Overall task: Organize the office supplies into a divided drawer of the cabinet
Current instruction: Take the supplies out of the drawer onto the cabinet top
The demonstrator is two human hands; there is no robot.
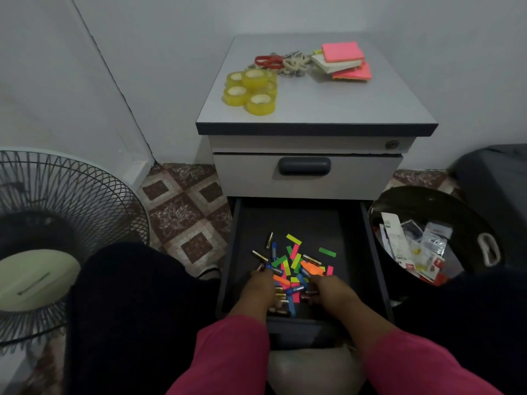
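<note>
Head view: both hands (296, 289) sit among drawer (228, 269) clutter, grip unclear; fan (57, 223) left, bin (467, 206) right.

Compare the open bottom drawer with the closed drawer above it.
The bottom drawer is pulled out, showing a dark inside with batteries and coloured paper strips; the upper drawer is shut, its contents hidden. The upper drawer's dark handle shows; the bottom drawer's does not. Both belong to one cabinet.
</note>
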